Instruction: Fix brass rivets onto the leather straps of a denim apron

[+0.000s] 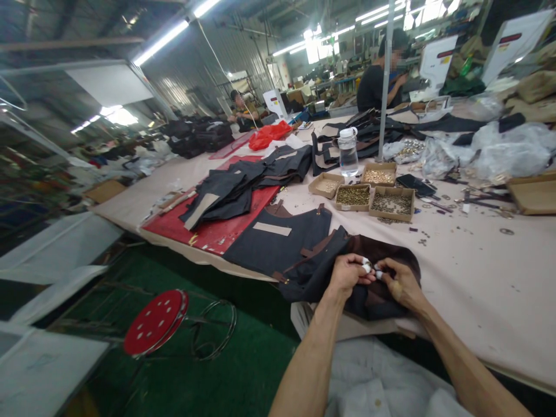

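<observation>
My left hand [350, 273] and my right hand [403, 284] meet fingertip to fingertip over a dark fabric piece [310, 275] at the table's near edge. Both are closed in a pinch, and white wraps cover some fingertips. Whatever sits between the fingers is too small to make out. Brown cloth [380, 246] shows behind and beneath the hands, part of the same bunched bundle. To its left the dark fabric lies flatter, with a beige strip [272, 229] and brown tabs with small metal fittings.
Small cardboard trays of metal fittings [392, 202] stand beyond the hands, near a water bottle [348, 152] and a metal pole [385, 87]. Dark fabric pieces [230, 194] lie on a red board [174, 231]. A red stool [155, 323] stands left. Two people sit farther back.
</observation>
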Demonstrator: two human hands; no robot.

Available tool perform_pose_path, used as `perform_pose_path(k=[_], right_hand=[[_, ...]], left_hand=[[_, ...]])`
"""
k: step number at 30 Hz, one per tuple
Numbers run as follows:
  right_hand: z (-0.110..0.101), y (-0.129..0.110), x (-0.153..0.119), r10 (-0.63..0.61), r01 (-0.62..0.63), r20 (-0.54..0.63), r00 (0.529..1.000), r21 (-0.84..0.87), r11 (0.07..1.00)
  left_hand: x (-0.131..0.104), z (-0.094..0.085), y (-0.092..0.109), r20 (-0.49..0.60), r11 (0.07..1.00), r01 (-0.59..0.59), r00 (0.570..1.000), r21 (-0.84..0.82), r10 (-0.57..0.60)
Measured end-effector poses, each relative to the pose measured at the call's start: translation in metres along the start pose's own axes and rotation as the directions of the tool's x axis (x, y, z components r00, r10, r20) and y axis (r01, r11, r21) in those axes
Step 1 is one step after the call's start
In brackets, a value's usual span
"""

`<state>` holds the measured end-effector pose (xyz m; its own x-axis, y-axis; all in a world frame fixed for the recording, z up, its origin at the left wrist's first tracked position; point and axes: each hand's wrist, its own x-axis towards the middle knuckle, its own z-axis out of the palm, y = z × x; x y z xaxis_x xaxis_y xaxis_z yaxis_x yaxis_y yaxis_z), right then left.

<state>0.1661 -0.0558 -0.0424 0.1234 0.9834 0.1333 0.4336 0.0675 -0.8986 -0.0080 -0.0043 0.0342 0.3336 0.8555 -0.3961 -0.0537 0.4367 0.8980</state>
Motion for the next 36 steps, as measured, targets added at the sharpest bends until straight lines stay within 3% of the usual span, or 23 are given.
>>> perform_pose_path(k=[4, 10, 27, 32, 36], right_hand=[[-0.007, -0.001, 0.000, -0.043, 0.044, -0.013, 0.999, 0.108, 0.993], [-0.011, 0.005, 0.002, -0.071, 0.078, -0.040, 0.997, 0.226, 0.971], [-0.023, 0.009, 0.005, -0.126, 0.109, 0.034, 0.991, 0.310, 0.944], [-0.026, 0.011, 0.005, -0.048, 0.029, 0.050, 0.998, 0.335, 0.942], [-0.025, 0.011, 0.002, -0.010, -0.003, 0.031, 0.999, 0.380, 0.925]], left_hand=[[-0.001, -0.001, 0.007, 0.009, 0.996, 0.048, 0.999, -0.071, -0.048], [0.006, 0.000, 0.009, -0.092, 0.997, 0.067, 0.993, -0.048, -0.072], [0.014, 0.019, -0.006, -0.101, 0.969, 0.242, 0.964, -0.052, -0.246], [0.017, 0.026, -0.017, -0.114, 0.955, 0.286, 0.949, -0.080, -0.294], [0.018, 0.030, -0.023, -0.136, 0.966, 0.248, 0.957, -0.078, -0.257]])
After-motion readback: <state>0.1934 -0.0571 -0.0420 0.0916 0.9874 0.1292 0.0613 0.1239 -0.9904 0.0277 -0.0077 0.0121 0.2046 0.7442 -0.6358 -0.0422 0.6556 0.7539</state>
